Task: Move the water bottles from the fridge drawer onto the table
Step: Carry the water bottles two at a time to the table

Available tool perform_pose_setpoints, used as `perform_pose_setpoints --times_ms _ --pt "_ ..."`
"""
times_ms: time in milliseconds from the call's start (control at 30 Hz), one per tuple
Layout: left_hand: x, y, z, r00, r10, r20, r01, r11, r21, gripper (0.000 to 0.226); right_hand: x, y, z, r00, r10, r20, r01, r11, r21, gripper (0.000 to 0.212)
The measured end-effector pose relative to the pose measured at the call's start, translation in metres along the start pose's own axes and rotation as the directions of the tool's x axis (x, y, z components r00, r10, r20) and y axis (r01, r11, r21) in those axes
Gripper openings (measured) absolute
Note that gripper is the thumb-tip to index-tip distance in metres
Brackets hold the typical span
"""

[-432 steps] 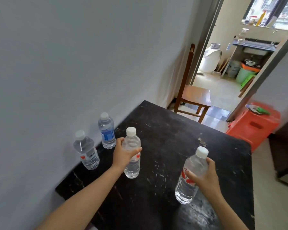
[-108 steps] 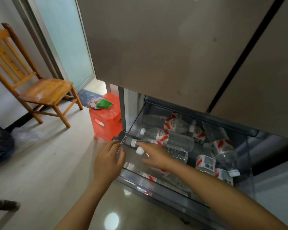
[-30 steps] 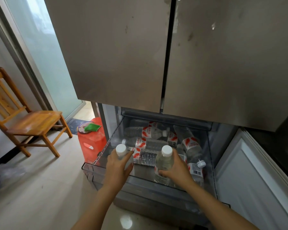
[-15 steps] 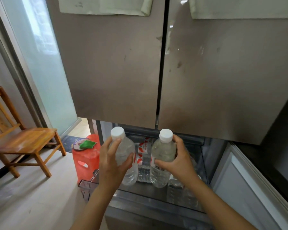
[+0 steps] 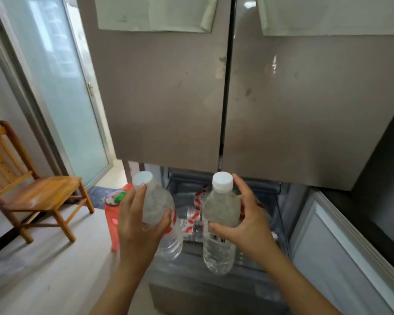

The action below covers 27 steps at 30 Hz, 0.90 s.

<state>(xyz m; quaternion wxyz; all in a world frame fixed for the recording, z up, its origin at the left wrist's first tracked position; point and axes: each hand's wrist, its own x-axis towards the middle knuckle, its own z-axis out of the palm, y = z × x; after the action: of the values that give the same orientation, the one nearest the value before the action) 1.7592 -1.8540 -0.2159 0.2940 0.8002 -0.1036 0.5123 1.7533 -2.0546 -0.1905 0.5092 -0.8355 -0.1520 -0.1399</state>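
My left hand (image 5: 135,226) grips a clear water bottle (image 5: 156,208) with a white cap, held upright above the open fridge drawer (image 5: 214,285). My right hand (image 5: 248,221) grips a second clear bottle (image 5: 220,244) with a white cap and a barcode label, also upright. Both bottles hang in the air over the drawer's front. Behind them, several bottles with red-and-white labels (image 5: 196,214) lie on their sides in the drawer. The table is out of view.
The closed fridge doors (image 5: 214,92) rise above the drawer. A red plastic stool (image 5: 110,221) stands left of the drawer, and a wooden chair (image 5: 34,192) sits further left by a frosted glass door (image 5: 62,87). A white panel (image 5: 341,253) stands at the right.
Both hands have lifted their bottles up out of the drawer toward me, and my view has tilted upward along the fridge doors.
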Motion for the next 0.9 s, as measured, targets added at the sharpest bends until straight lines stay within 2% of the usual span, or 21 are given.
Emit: perform_pose_setpoints --times_ms 200,300,500,700,800,900 --pt "-0.053 0.030 -0.061 0.997 -0.072 0.015 0.070 0.994 0.086 0.078 -0.053 -0.011 0.018 0.987 -0.005 0.158 0.006 1.000 -0.007 0.103" --pt "-0.094 0.036 -0.092 0.981 -0.179 0.068 0.176 0.983 0.058 0.085 -0.086 -0.010 0.030 0.976 0.015 0.218 -0.020 1.000 0.021 0.102" --pt "-0.169 0.050 -0.148 0.905 -0.407 0.129 0.393 0.912 0.120 0.074 -0.152 -0.013 0.056 0.925 0.042 0.378 -0.044 0.999 -0.003 0.094" --pt "-0.212 0.058 -0.208 0.803 -0.596 0.022 0.583 0.793 0.176 0.083 -0.182 -0.031 0.092 0.866 -0.073 0.494 0.069 0.997 0.027 0.093" --pt "-0.228 0.059 -0.246 0.796 -0.605 -0.035 0.598 0.775 0.205 0.082 -0.195 -0.052 0.119 0.815 -0.150 0.560 0.127 0.989 0.081 0.093" --pt "-0.249 0.063 -0.301 0.756 -0.643 -0.126 0.654 0.727 0.210 0.080 -0.218 -0.079 0.154 0.746 -0.211 0.632 0.165 0.978 0.132 0.091"
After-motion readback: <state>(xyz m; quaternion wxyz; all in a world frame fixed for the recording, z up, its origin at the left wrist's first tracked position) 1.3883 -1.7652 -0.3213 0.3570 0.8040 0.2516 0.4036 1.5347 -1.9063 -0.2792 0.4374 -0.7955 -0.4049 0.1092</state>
